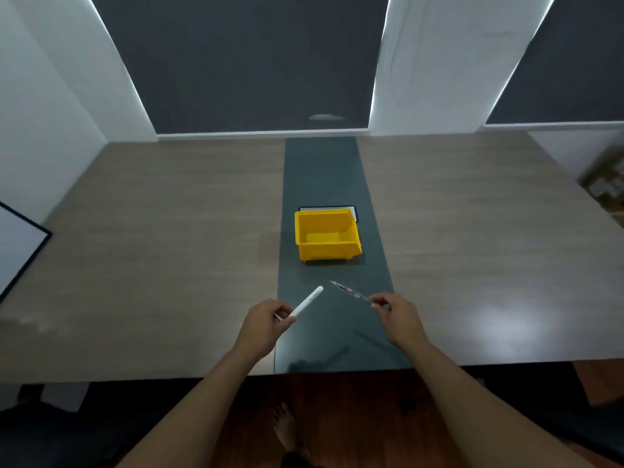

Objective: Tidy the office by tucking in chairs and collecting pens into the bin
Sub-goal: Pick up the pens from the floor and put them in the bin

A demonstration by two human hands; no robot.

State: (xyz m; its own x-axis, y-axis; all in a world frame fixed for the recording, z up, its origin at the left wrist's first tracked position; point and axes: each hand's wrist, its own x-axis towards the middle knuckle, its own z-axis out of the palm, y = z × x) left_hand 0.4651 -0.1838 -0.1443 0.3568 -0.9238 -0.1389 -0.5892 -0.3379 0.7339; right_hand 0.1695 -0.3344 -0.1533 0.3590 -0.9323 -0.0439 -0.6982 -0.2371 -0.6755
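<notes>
With our left hand (266,319) pinching the white pen (308,301) and our right hand (398,315) the clear pen (351,292), both just short of the empty yellow bin (326,236) on the surface (169,231), we should probably reach over its rim before letting go.

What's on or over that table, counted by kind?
Pens: 2, a white pen in the left hand, a clear pen in the right hand
Yellow bin: 1
Dark-framed flat panel behind it: 1
Total: 4
</notes>
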